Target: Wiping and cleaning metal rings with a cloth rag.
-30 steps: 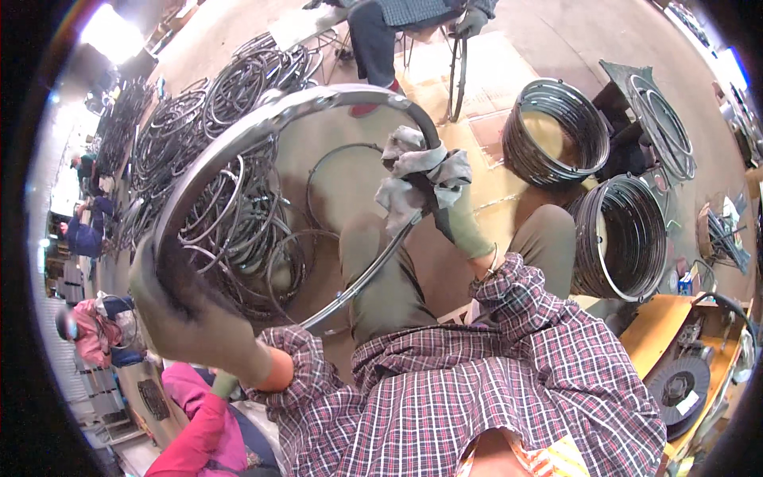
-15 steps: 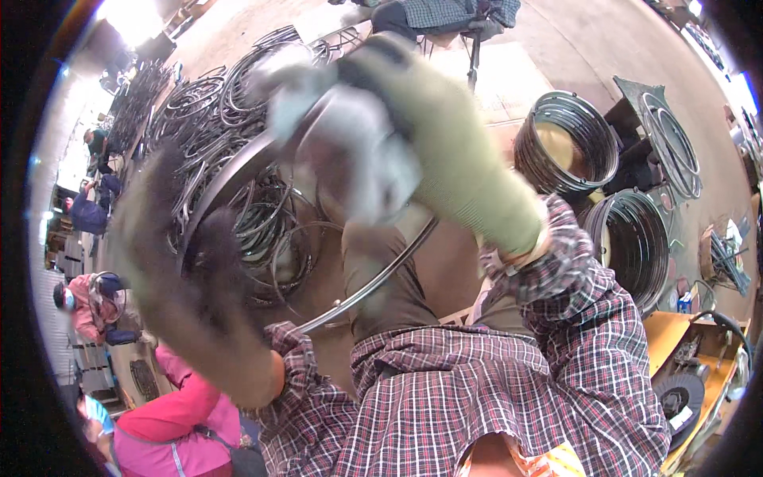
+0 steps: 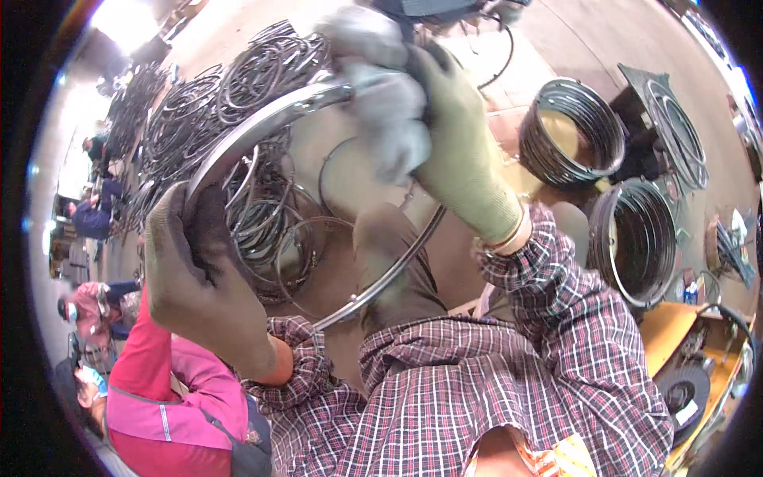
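A shiny dark metal hoop (image 3: 274, 115), like a bare wheel rim, is held up in front of me above my knees. Gloved in brown and black, my left hand (image 3: 211, 278) is closed round its left side. In a green and black glove, my right hand (image 3: 461, 139) grips a bunched grey-white cloth (image 3: 389, 99), which covers the far part of the hoop. The cloth is smeared by motion. Whether the right fingers also touch the metal under it is hidden.
Tangled hoops (image 3: 262, 219) lie heaped on the floor beyond my left hand. Two stacks of rims (image 3: 572, 131) stand to the right, near a yellow box (image 3: 671, 334) with a black wheel (image 3: 679, 397). A person in pink (image 3: 175, 397) is close at the lower left; another person (image 3: 429, 8) is at the top.
The cloth and my right hand have shifted to the right along the hoop. My left hand has moved slightly right and down, still at the hoop's left side. The person in pink leans further in.
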### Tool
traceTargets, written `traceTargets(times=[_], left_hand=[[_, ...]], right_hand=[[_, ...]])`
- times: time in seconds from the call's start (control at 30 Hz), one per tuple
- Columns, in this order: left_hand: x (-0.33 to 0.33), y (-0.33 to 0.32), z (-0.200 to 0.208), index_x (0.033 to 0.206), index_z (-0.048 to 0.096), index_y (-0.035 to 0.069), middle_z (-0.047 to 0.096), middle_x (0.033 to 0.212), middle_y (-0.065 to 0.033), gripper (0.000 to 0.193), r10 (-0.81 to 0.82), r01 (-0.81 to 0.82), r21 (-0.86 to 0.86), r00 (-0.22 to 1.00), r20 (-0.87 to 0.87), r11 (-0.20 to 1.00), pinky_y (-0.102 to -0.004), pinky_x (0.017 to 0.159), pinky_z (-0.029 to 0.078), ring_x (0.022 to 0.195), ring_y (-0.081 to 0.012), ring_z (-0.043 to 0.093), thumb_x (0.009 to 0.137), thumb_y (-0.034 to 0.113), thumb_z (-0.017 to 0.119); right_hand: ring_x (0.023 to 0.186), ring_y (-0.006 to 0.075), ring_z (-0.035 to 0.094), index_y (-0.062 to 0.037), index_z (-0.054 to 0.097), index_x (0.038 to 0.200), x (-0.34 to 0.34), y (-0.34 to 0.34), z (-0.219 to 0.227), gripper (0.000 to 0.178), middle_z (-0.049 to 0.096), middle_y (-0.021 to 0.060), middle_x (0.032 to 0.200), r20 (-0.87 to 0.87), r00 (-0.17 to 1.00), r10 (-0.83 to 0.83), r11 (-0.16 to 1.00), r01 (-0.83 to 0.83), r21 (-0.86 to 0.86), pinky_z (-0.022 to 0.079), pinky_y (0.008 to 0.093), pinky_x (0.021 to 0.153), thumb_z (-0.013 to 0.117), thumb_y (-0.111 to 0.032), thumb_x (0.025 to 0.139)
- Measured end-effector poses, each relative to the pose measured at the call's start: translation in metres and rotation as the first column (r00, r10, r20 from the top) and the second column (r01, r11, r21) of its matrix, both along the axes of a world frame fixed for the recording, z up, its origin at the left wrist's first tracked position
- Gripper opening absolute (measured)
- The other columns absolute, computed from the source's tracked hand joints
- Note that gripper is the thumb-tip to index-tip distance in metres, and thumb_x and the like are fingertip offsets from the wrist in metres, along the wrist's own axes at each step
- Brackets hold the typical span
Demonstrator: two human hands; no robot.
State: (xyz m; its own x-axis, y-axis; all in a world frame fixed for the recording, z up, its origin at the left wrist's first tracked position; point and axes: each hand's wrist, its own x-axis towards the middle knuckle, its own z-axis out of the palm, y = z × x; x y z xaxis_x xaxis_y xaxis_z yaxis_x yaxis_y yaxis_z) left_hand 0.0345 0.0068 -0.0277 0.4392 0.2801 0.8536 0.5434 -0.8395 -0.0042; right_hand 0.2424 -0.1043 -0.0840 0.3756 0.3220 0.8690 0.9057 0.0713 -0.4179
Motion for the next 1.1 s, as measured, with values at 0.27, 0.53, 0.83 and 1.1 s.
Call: traceTargets(times=[0.27,0.53,0.83,1.1], left_hand=[[-0.008,-0.012,-0.005,0.105,0.068,-0.001,0.072,0.099,-0.0151,0.026,-0.005,0.010,-0.049,0.995,0.102,0.999,-0.0376,0.079,0.054,0.090,-0.0296,0.070,0.093,0.022,0.064],[-0.026,-0.009,-0.004,0.116,0.067,0.002,0.071,0.111,-0.0142,0.029,0.122,-0.122,-0.133,0.993,-0.010,0.984,-0.0368,0.086,0.052,0.100,-0.0278,0.069,0.097,0.022,0.057],[-0.014,-0.018,0.010,0.110,0.068,0.002,0.071,0.099,-0.0134,0.028,0.155,-0.156,0.016,0.987,0.039,0.988,-0.0372,0.075,0.053,0.088,-0.0323,0.069,0.095,0.026,0.062],[-0.044,-0.004,-0.002,0.107,0.067,-0.001,0.071,0.099,-0.0154,0.027,0.117,-0.110,-0.053,0.982,0.151,0.993,-0.0399,0.080,0.051,0.092,-0.0306,0.069,0.096,0.022,0.060]], right_hand=[[0.093,0.0327,0.062,-0.0052,0.062,0.107,0.021,-0.010,-0.115,0.043,0.063,0.0139,0.100,-0.458,0.886,-0.066,0.997,0.039,-0.069,0.050,0.0423,0.084,0.073,-0.024,0.070],[0.088,0.0329,0.065,-0.0086,0.066,0.105,-0.002,0.000,-0.039,0.032,0.066,0.0110,0.096,-0.441,0.875,0.198,0.980,-0.170,0.104,0.054,0.0413,0.077,0.068,-0.012,0.073],[0.087,0.0244,0.067,-0.0033,0.063,0.102,0.012,-0.008,-0.114,0.029,0.066,0.0117,0.094,-0.517,0.815,0.262,0.963,-0.253,0.088,0.052,0.0356,0.076,0.070,-0.007,0.074],[0.075,0.0086,0.052,-0.0071,0.054,0.082,0.003,-0.018,-0.153,0.006,0.053,-0.0037,0.084,-0.492,0.797,0.351,0.931,-0.239,0.276,0.044,0.0236,0.068,0.058,-0.003,0.085]])
